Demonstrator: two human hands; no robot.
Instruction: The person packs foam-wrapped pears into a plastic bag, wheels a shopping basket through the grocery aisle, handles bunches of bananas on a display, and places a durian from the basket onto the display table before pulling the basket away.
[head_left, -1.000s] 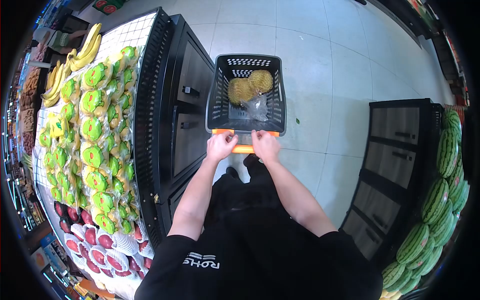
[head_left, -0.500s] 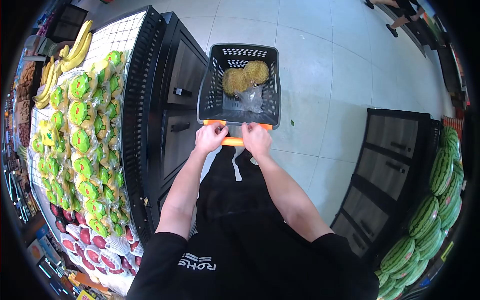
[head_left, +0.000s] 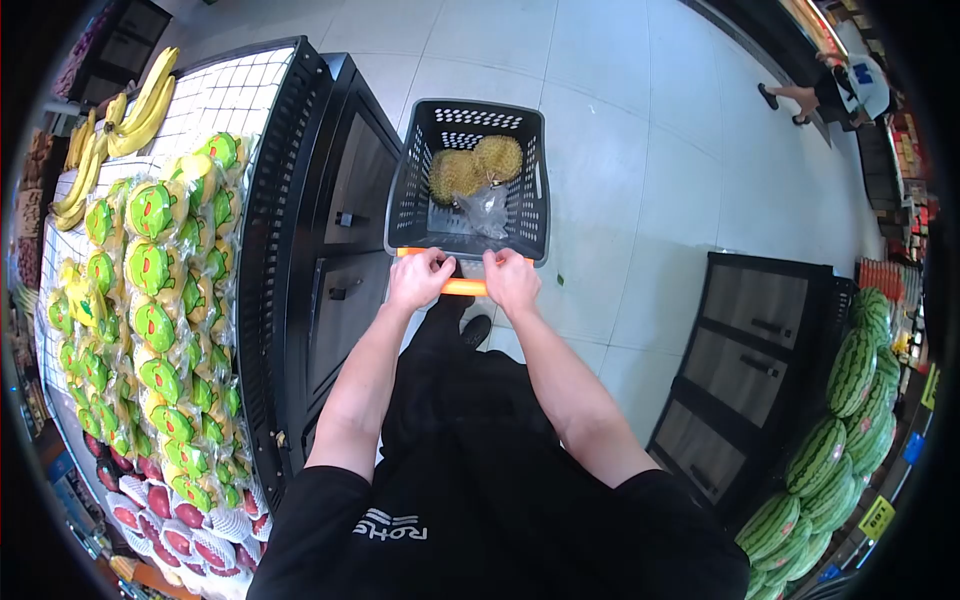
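Head view: your left hand [head_left: 413, 283] and right hand [head_left: 512, 282] clasp the orange handle [head_left: 463, 287]; hold the probably heavy shopping basket [head_left: 462, 243] there.

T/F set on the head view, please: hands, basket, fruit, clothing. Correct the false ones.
1. The left hand and right hand grip the orange handle. True.
2. The basket is empty. False: the basket holds two spiky fruits and a clear bag.
3. Watermelons lie to the person's left. False: the watermelons are on the right.
4. Bananas lie to the person's left. True.
5. The sleeves are white. False: the sleeves are black.
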